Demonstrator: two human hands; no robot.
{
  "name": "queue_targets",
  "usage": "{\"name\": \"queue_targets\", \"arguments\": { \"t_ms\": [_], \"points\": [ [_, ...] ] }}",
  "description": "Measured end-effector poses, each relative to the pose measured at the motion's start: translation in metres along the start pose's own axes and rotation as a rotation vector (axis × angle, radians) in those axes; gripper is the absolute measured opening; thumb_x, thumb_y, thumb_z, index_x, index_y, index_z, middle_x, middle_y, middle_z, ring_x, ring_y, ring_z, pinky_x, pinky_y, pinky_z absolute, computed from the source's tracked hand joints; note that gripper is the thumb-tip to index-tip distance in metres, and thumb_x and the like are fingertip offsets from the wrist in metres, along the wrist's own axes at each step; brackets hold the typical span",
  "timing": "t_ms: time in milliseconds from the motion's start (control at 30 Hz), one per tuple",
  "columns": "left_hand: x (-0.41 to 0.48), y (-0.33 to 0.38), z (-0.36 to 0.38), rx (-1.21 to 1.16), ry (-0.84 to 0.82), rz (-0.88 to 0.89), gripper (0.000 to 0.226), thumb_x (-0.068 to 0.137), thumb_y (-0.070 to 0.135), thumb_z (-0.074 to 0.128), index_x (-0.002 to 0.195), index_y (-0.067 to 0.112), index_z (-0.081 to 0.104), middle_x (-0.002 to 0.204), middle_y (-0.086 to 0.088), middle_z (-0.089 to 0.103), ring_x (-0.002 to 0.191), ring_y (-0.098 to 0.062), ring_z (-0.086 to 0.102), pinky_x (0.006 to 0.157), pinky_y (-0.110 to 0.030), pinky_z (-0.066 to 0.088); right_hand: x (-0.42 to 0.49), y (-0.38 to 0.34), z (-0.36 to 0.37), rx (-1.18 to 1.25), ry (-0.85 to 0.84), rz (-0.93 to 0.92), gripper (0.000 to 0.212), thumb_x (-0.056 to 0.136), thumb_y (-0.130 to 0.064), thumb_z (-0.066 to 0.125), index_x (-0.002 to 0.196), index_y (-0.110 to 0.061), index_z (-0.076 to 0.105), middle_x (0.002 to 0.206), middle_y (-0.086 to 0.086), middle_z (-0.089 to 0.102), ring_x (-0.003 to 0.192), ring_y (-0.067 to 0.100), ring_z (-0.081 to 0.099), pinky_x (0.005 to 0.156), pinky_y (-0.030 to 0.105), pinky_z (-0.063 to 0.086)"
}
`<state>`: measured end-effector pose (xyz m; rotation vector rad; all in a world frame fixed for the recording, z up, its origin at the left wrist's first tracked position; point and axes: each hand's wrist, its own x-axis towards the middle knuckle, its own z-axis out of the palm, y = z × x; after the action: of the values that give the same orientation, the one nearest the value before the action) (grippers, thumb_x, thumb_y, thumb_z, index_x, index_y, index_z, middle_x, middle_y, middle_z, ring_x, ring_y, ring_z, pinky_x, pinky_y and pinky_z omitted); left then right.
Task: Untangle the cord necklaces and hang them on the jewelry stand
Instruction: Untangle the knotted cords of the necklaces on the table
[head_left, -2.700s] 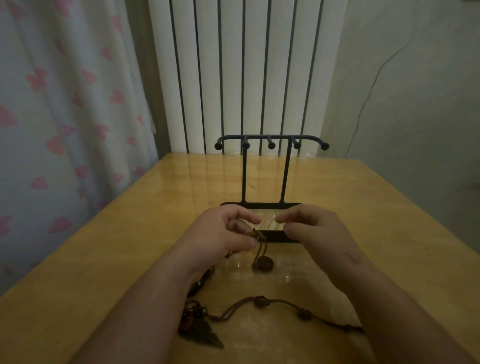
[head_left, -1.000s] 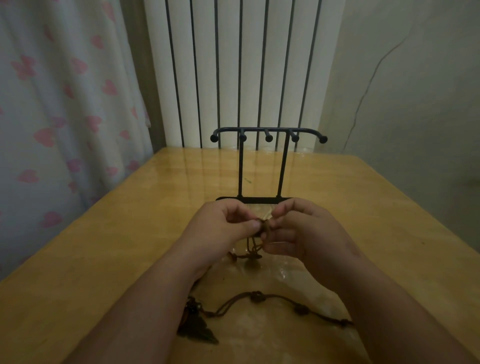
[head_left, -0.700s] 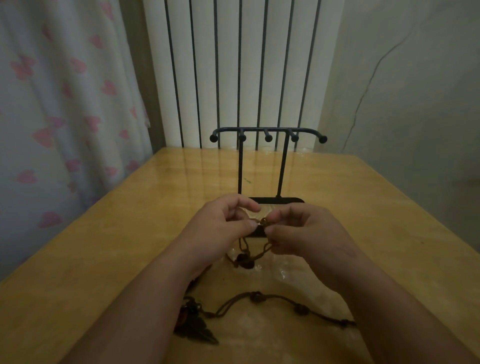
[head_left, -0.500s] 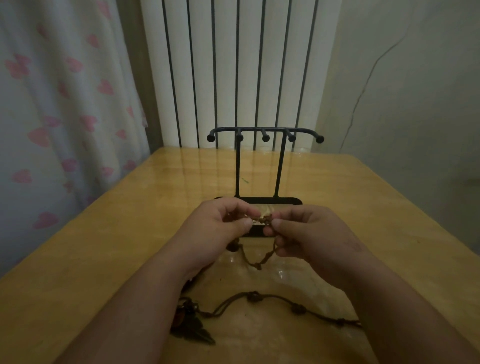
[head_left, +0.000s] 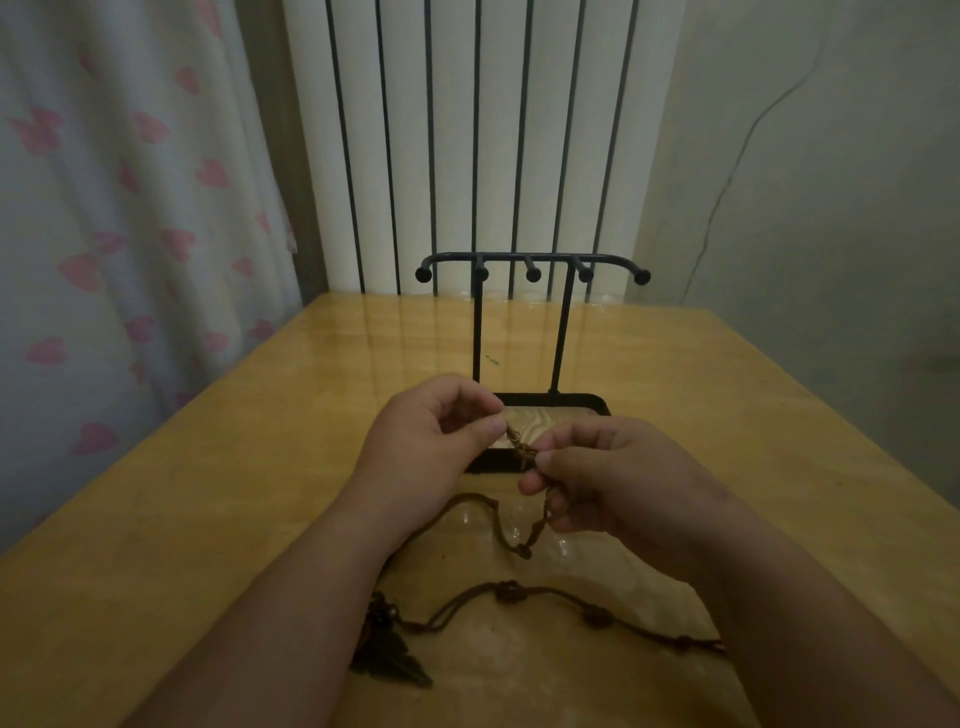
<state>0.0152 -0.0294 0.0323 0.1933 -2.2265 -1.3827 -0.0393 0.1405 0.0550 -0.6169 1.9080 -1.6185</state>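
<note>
A black jewelry stand (head_left: 530, 270) with ball-tipped hooks rises from a wood-inlaid base (head_left: 535, 423) in the middle of the table. Just in front of the base, my left hand (head_left: 426, 447) and my right hand (head_left: 608, 478) each pinch a brown cord necklace (head_left: 522, 451) at a knot held between them. A loop of that cord sags below my hands to the table. A second brown cord necklace (head_left: 545, 597) with knots lies flat nearer me; its dark leaf-shaped pendant (head_left: 389, 657) sits beside my left forearm.
The yellow wooden table (head_left: 208, 493) has a glossy surface. A heart-patterned curtain (head_left: 104, 234) hangs along the left edge. A white radiator (head_left: 478, 130) stands behind the table, and a plain wall (head_left: 831, 208) runs along the right.
My hands have drawn slightly apart, stretching the knot between them. The hanging loop of cord has dropped lower and spread out toward the table.
</note>
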Motion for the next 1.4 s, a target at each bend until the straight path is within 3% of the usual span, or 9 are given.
{"name": "queue_targets", "arguments": {
  "t_ms": [100, 233, 333, 467, 767, 900, 1033, 1233, 1400],
  "points": [
    [0.0, 0.0, 0.001, 0.06, 0.025, 0.012, 0.02, 0.087, 0.02, 0.071, 0.088, 0.039, 0.066, 0.09, 0.015, 0.067, 0.086, -0.001, 0.062, 0.077, -0.025, 0.05, 0.001, 0.001, 0.001, 0.008, 0.025, 0.012, 0.014, 0.095, -0.007, 0.053, 0.1, -0.004, 0.066, 0.079, 0.008, 0.071, 0.063, 0.013, 0.06, 0.058, 0.025, 0.052],
    [-0.001, 0.002, -0.001, 0.159, 0.082, 0.09, 0.024, 0.083, 0.014, 0.071, 0.081, 0.036, 0.063, 0.086, 0.017, 0.055, 0.079, -0.002, 0.051, 0.065, -0.013, 0.037, 0.003, 0.002, 0.002, 0.021, 0.072, 0.023, 0.015, 0.096, -0.01, 0.053, 0.101, -0.005, 0.067, 0.075, 0.005, 0.07, 0.062, 0.011, 0.058, 0.057, 0.023, 0.052],
    [-0.003, 0.002, -0.002, 0.118, -0.016, 0.109, 0.017, 0.082, 0.017, 0.07, 0.074, 0.031, 0.067, 0.072, 0.009, 0.062, 0.07, -0.007, 0.057, 0.061, -0.019, 0.045, 0.003, 0.001, 0.001, 0.031, 0.068, 0.01, 0.016, 0.096, -0.011, 0.052, 0.1, -0.007, 0.067, 0.075, 0.003, 0.069, 0.062, 0.01, 0.057, 0.058, 0.024, 0.051],
    [-0.005, 0.003, 0.002, 0.103, -0.12, 0.091, 0.005, 0.082, 0.025, 0.073, 0.079, 0.029, 0.072, 0.075, 0.007, 0.07, 0.073, -0.008, 0.065, 0.067, -0.025, 0.056, 0.003, 0.001, 0.001, 0.008, 0.068, -0.005, 0.017, 0.096, -0.01, 0.052, 0.096, -0.006, 0.068, 0.073, 0.004, 0.067, 0.062, 0.011, 0.056, 0.057, 0.023, 0.05],
    [-0.006, 0.004, 0.005, 0.155, -0.106, 0.049, 0.016, 0.083, 0.02, 0.072, 0.075, 0.033, 0.07, 0.07, 0.012, 0.067, 0.067, 0.002, 0.06, 0.056, -0.009, 0.045, 0.004, 0.004, 0.004, -0.173, 0.129, -0.048, 0.019, 0.096, -0.013, 0.054, 0.088, -0.009, 0.07, 0.067, 0.0, 0.067, 0.054, 0.006, 0.055, 0.054, 0.02, 0.05],
    [-0.005, 0.003, 0.008, 0.21, -0.122, 0.035, 0.017, 0.084, 0.02, 0.069, 0.073, 0.032, 0.067, 0.067, 0.009, 0.063, 0.063, 0.003, 0.057, 0.052, -0.01, 0.041, 0.008, 0.009, 0.007, -0.396, 0.243, -0.132, 0.008, 0.091, -0.019, 0.063, 0.084, -0.021, 0.068, 0.073, -0.002, 0.07, 0.06, 0.005, 0.062, 0.06, 0.023, 0.056],
    [-0.003, 0.003, 0.008, 0.228, -0.115, 0.003, 0.019, 0.086, 0.02, 0.067, 0.071, 0.032, 0.065, 0.065, 0.011, 0.06, 0.061, 0.006, 0.055, 0.051, -0.009, 0.039, 0.008, 0.013, 0.008, -0.748, 0.359, -0.368, 0.011, 0.086, -0.028, 0.068, 0.084, -0.038, 0.064, 0.079, -0.018, 0.061, 0.075, -0.005, 0.058, 0.058, 0.014, 0.045],
    [-0.002, 0.003, 0.009, 0.239, -0.174, 0.002, 0.02, 0.088, 0.021, 0.064, 0.071, 0.032, 0.065, 0.066, 0.01, 0.06, 0.06, 0.002, 0.053, 0.052, -0.012, 0.037, 0.007, 0.011, 0.007, -0.968, 0.315, -0.531, 0.013, 0.087, -0.023, 0.065, 0.095, -0.031, 0.072, 0.077, -0.018, 0.06, 0.073, -0.001, 0.056, 0.063, 0.015, 0.046],
    [-0.001, 0.003, 0.011, 0.205, -0.191, -0.021, 0.017, 0.089, 0.021, 0.064, 0.074, 0.03, 0.067, 0.067, 0.01, 0.062, 0.059, 0.002, 0.053, 0.055, -0.015, 0.039, 0.012, 0.012, 0.008, -1.103, 0.343, -0.571, 0.007, 0.086, -0.027, 0.063, 0.085, -0.026, 0.07, 0.067, -0.012, 0.057, 0.061, 0.003, 0.052, 0.053, 0.017, 0.043]
  ]
}}
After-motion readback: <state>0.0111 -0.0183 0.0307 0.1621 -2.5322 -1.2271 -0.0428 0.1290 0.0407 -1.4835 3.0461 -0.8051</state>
